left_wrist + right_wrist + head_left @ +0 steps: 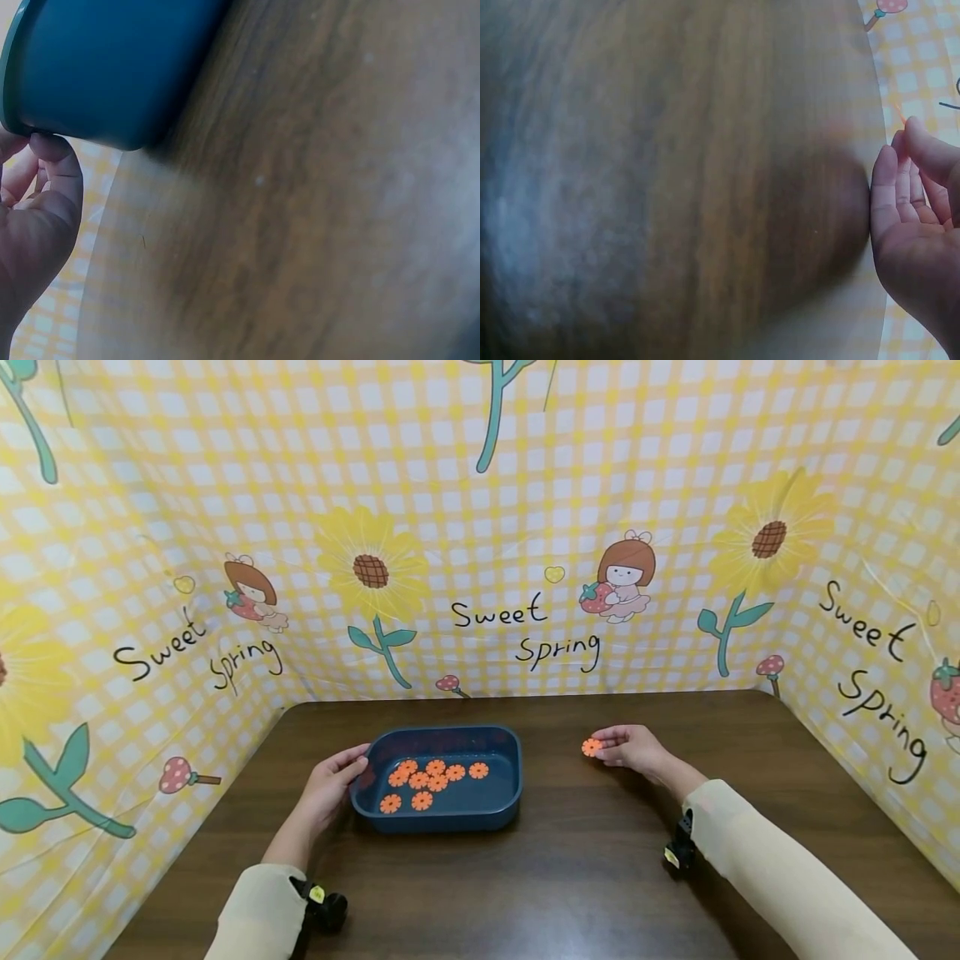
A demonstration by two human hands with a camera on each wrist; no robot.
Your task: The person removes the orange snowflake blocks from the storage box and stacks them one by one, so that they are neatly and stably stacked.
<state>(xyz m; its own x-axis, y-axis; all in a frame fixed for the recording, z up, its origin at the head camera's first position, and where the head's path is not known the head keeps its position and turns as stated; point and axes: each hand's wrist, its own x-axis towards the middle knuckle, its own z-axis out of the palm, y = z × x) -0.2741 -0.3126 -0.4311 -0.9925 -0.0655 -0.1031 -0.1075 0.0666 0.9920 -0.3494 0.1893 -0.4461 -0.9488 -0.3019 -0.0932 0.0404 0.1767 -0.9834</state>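
A dark blue rectangular tub (450, 821) stands on the table left of centre, with several orange flower-shaped discs (437, 782) lying on its floor. My left hand (327, 783) grips the tub's left rim, thumb on the near side. The left wrist view shows the same hand (45, 202) at the corner of the tub (105, 67). Right of the tub, my right hand (632, 750) pinches one orange flower-shaped disc (592, 747) between thumb and fingertips, above the table. In the right wrist view that disc (900, 113) appears edge-on as a thin orange sliver.
The brown wooden table (585, 877) reaches back to a yellow checked cloth (480, 527) printed with flowers and words, which hangs behind and on both sides. A small black camera (327, 910) is strapped at the left wrist, another (679, 847) at the right.
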